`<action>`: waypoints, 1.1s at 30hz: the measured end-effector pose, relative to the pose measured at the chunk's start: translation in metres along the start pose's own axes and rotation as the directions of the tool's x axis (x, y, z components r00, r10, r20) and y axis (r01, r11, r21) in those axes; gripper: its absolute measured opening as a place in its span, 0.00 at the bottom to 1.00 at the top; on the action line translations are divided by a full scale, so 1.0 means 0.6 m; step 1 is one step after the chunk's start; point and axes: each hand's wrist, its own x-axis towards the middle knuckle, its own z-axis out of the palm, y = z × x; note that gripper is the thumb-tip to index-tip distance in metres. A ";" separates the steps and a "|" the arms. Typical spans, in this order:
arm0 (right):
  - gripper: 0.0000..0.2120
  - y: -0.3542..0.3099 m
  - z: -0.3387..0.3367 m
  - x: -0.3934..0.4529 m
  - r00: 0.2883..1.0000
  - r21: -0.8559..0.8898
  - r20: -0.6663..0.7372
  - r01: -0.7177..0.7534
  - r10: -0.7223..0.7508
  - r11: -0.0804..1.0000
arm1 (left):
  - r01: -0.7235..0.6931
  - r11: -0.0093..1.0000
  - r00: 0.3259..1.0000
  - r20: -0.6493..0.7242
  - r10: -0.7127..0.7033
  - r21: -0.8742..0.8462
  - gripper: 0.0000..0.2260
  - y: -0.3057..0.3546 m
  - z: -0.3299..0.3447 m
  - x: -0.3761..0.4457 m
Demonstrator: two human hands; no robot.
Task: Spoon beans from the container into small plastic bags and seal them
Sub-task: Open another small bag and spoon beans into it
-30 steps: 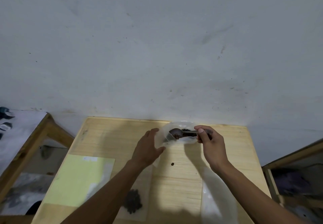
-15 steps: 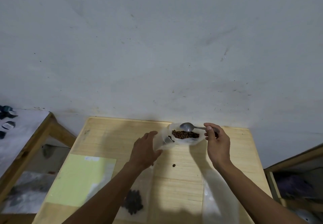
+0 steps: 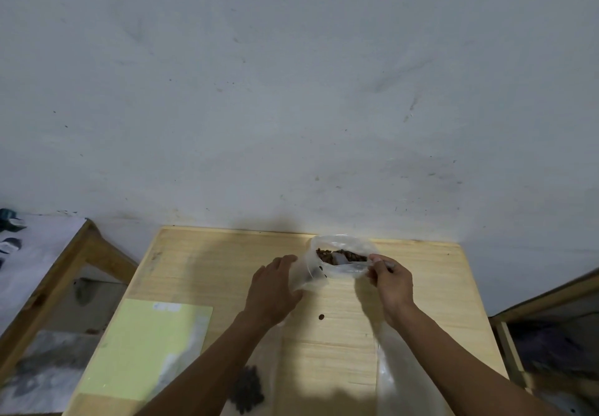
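Spoon (image 3: 343, 259) — lifted clear above the beans (image 3: 340, 255) half a second earlier — was lowered back into the container (image 3: 343, 253), bowl down among them, handle pinched in the right hand (image 3: 390, 281) at the near rim. Right hand was drawn slightly nearer and lower than before, fingers curled over the handle and the rim's plastic. Left hand (image 3: 275, 289) was shifted a little along the small plastic bag (image 3: 306, 277) at the container's left side — fingers now flatter against it.
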 end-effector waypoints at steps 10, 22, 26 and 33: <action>0.08 -0.065 -0.039 -0.039 0.997 0.199 0.016 0.070 -0.075 0.977 | -0.013 0.994 0.997 -0.075 0.005 -0.112 0.31 -0.011 -0.008 -0.008; 0.10 -0.081 -0.017 -0.105 0.942 0.052 0.189 0.272 -0.277 0.961 | -0.036 0.992 0.993 -0.120 0.022 -0.118 0.32 -0.005 -0.024 -0.005; 0.10 -0.085 -0.003 -0.106 0.933 0.081 0.203 0.286 -0.297 0.955 | -0.025 0.991 0.993 -0.122 0.008 -0.132 0.32 -0.009 -0.026 -0.011; 0.10 -0.077 -0.016 -0.090 0.961 0.143 0.087 0.248 -0.262 0.958 | 0.003 0.981 0.986 -0.163 -0.036 -0.195 0.32 -0.023 -0.030 -0.027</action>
